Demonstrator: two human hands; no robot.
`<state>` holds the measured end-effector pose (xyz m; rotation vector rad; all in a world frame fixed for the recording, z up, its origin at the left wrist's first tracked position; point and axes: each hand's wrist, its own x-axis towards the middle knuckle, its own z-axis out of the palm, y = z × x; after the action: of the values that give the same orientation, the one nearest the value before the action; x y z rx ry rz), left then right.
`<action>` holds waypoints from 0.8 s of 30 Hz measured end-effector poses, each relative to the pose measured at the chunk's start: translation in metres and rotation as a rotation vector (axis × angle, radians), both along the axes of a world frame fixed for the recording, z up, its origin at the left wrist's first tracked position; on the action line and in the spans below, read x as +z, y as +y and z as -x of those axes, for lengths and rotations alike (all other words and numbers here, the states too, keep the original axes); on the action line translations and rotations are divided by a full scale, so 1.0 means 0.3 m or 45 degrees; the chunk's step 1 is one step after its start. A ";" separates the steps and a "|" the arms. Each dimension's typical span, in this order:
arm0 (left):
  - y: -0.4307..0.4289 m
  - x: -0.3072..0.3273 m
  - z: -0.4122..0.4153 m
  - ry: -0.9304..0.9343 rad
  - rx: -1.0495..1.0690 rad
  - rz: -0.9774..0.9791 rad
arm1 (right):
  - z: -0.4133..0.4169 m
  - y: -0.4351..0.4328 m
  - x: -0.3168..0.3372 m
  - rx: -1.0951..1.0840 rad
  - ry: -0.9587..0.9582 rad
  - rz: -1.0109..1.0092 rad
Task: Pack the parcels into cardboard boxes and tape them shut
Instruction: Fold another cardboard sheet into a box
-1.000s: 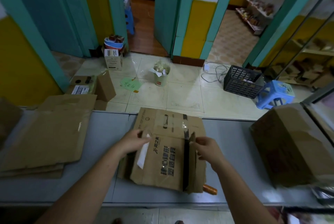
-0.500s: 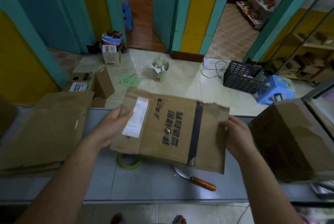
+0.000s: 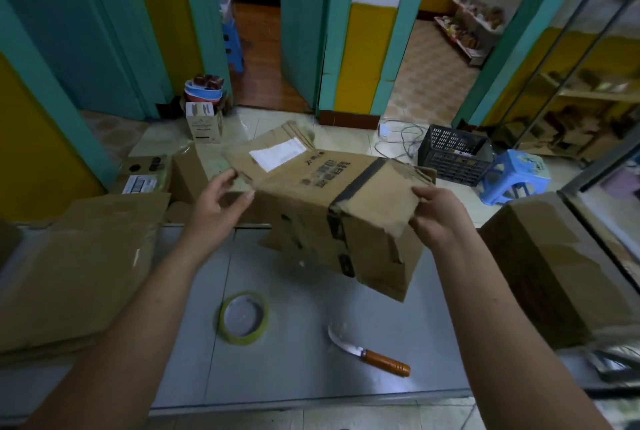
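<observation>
**A:** From the head camera, where's the box [image 3: 332,207]?

**B:** It's in the air above the table [image 3: 311,377], half unfolded, between both hands. The left hand [image 3: 221,197] pinches its left flap and the right hand [image 3: 436,218] grips the right edge.

**A:** How do you open it well?

**B:** I'd push the sides square, then set it down clear of the tape roll [image 3: 244,318] and knife [image 3: 370,353].

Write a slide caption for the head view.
Left hand and right hand hold a cardboard box; tape roll and knife lie on table.
</observation>
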<state>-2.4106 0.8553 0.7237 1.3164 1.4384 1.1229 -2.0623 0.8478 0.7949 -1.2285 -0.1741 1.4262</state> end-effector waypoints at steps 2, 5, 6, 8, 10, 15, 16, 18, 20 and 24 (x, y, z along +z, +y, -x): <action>-0.018 0.012 -0.037 0.104 0.097 -0.031 | 0.021 0.002 0.024 -0.052 0.086 0.023; -0.042 0.013 -0.087 0.122 0.043 -0.075 | 0.055 0.009 0.051 -0.139 0.217 -0.035; -0.047 0.002 -0.098 0.155 -0.030 -0.098 | 0.066 0.010 0.048 -0.156 0.245 -0.063; -0.062 0.011 -0.120 0.221 -0.135 -0.179 | 0.093 -0.007 0.041 -0.144 0.257 -0.137; -0.075 0.043 -0.138 0.193 -0.153 -0.315 | 0.112 -0.019 0.033 -0.124 0.189 -0.189; -0.113 0.116 -0.183 0.229 -0.397 -0.168 | 0.179 -0.081 0.020 0.042 -0.036 -0.311; -0.126 0.111 -0.197 0.310 -0.478 -0.098 | 0.189 -0.091 0.005 0.064 -0.074 -0.305; -0.154 0.086 -0.219 0.344 -0.567 0.011 | 0.211 -0.111 -0.018 0.101 -0.137 -0.324; -0.180 0.053 -0.231 0.277 -0.594 0.092 | 0.231 -0.132 -0.034 0.156 -0.179 -0.336; -0.228 0.011 -0.250 0.210 -0.585 0.167 | 0.262 -0.166 -0.054 0.228 -0.326 -0.323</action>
<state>-2.3355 0.7869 0.7268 1.5691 1.2123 0.6208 -2.1409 0.7979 0.7787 -1.2017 -0.6356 1.3462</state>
